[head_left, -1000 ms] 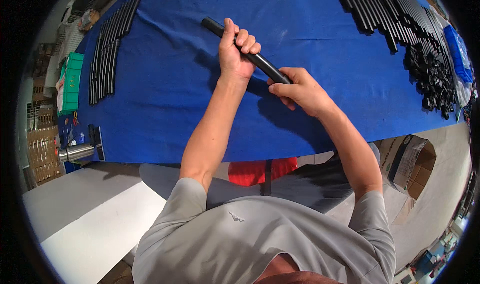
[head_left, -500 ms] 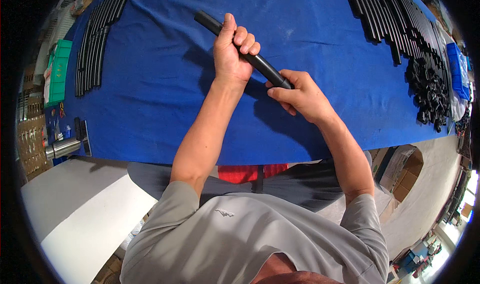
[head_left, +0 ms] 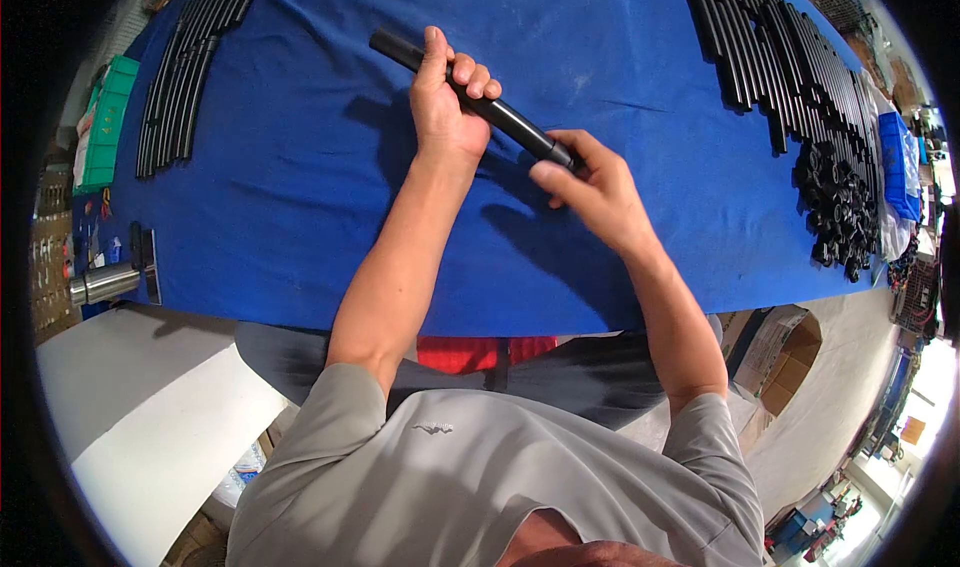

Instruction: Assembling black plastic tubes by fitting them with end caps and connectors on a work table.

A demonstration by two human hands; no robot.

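A straight black tube (head_left: 518,125) is held aslant above the blue cloth, its far end up to the left and its near end down to the right. My left hand (head_left: 447,112) is wrapped round it past the middle, thumb pointing up along it. At the near end, my right hand (head_left: 598,192) has its thumb and fingers closed about the tube's tip. Those fingers partly hide the tip, where a narrower dark section shows. Both forearms cross the front edge of the table.
Rows of black tubes lie at the far left (head_left: 180,97) and far right (head_left: 745,57). A heap of small black parts (head_left: 835,207) sits at right, beside a blue bin (head_left: 897,167). At left are a green bin (head_left: 108,127) and a metal cylinder (head_left: 105,284). A cardboard box (head_left: 790,362) stands below right.
My right thumb and fingers have shifted at the tube's near end, showing the narrower section there. The whole scene sits slightly further left in view; my left hand keeps its grip.
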